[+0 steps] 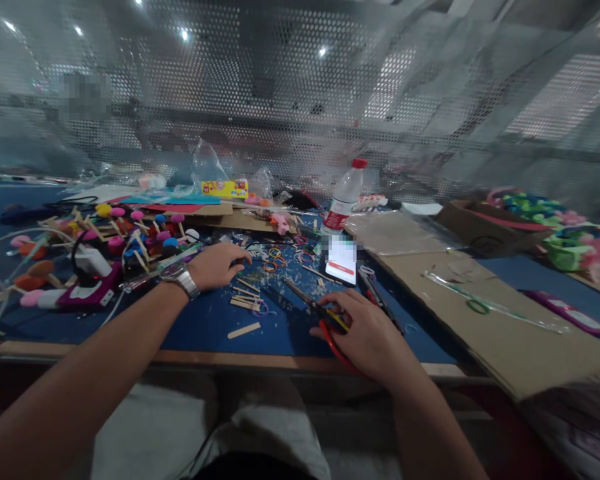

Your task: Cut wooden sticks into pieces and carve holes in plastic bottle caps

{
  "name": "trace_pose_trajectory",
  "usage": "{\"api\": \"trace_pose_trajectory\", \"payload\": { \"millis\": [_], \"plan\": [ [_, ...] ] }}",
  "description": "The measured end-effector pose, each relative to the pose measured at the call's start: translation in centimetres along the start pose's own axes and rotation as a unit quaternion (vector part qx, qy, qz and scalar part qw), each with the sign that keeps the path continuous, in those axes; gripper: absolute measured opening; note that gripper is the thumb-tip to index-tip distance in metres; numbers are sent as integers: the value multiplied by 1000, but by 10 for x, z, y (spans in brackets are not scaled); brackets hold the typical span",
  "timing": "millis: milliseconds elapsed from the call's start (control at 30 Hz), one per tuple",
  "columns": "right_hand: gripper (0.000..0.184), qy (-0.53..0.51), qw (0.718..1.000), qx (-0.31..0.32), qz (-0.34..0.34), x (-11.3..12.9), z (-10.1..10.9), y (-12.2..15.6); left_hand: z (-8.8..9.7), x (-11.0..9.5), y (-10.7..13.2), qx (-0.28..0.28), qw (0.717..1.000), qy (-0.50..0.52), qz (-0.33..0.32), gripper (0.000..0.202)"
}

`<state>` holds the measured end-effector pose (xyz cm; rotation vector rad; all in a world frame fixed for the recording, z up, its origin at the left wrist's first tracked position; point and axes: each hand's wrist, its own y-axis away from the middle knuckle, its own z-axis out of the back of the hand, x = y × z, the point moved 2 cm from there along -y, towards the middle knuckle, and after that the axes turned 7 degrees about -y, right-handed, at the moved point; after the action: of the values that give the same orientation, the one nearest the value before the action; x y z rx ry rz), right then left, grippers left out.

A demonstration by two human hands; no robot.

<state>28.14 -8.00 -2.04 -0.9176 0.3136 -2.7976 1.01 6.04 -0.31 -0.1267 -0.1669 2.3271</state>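
My right hand (363,330) is wrapped round a pair of scissors (303,292) with a red handle loop and yellow and black parts. Their metal blades point away to the left, over the blue tabletop. My left hand (217,265), with a watch on its wrist, hovers low over the scattered bits, fingers loosely bent and apart with nothing seen between them. Just in front of it lie small coloured rubber bands (273,260). Nearer me are short wooden sticks (245,302) and one flat wooden stick (243,331).
A lit phone (341,260) and a bottle with a red cap (343,200) stand beyond my right hand. Sticks with coloured pompoms (165,237) and a purple power strip (90,290) crowd the left. Cardboard (430,287) and a brown box (490,227) lie at right.
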Motion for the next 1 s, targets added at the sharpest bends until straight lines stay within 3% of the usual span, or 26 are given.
{"api": "trace_pose_trajectory", "payload": {
  "millis": [200, 400, 733, 1000],
  "plan": [
    [27, -8, 1000, -9, -3, 1, -5, 1, 10, -1, 4, 3, 1000, 1, -20, 31],
    [28, -70, 996, 47, -10, 1, -2, 2, 11, 1, 8, 18, 999, -2, -36, 35],
    [44, -98, 992, 71, -16, 4, 6, -4, 4, 6, 1, -1, 1000, -8, -3, 27],
    [35, -56, 997, 61, 12, 5, -2, -14, 3, 4, 3, -17, 1000, 1, 9, 29]
  ]
}}
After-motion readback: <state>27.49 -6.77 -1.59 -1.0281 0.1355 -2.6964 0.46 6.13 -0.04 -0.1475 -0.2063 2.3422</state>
